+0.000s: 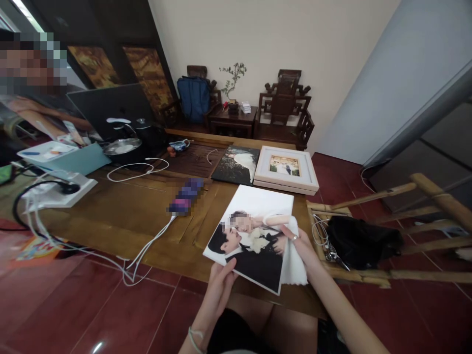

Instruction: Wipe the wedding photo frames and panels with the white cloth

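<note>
A white-edged wedding photo panel (254, 268), showing a couple with a bouquet, is tilted at the table's front edge. My left hand (223, 278) grips its lower left edge, thumb on top and fingers underneath. At the panel's right edge, my right hand (300, 243) is closed on a white cloth (295, 268), which hangs over that edge. Part of the cloth lies on the picture; the fingers beneath it are partly hidden. Just beyond the panel are a dark photo panel (236, 166) with a white gown and a stack of pale photo frames (309, 172).
A phone (186, 196) on a white cable lies left on the wooden table (147, 236). Further left are a power strip (73, 191), a teal box (84, 160), a kettle (147, 132) and a laptop (114, 108) before a seated person. A bamboo chair (435, 196) holding a black bag (361, 241) stands right.
</note>
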Motion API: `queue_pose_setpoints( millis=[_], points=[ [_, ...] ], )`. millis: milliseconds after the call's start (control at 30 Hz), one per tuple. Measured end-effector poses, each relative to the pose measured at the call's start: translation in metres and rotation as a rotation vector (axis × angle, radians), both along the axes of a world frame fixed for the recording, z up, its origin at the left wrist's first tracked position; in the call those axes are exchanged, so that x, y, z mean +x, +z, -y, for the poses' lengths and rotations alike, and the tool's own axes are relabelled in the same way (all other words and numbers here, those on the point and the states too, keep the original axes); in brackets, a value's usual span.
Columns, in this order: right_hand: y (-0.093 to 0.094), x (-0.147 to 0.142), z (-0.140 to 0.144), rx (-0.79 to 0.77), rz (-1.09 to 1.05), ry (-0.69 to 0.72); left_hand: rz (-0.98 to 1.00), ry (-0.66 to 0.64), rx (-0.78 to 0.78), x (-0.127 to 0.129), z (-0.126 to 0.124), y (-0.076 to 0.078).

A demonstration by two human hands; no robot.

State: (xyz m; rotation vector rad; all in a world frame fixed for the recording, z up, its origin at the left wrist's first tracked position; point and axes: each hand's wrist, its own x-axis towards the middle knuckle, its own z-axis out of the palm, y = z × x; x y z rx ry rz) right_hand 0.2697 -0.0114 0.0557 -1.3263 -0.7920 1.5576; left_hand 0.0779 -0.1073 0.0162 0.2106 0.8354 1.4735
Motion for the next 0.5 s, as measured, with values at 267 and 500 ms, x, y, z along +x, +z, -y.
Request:
queue_pose_setpoints(
  millis=[267, 500],
  points=[
    [-0.021, 0.005, -0.01, -0.002, 0.04, 0.021, -0.013, 0.095, -0.021, 0.002, -0.007, -0.002],
    [-0.032, 0.005, -0.006, 0.042, 0.097, 0.006, -0.01, 0.115, -0.068, 0.003, -0.009, 0.003]
  ],
)
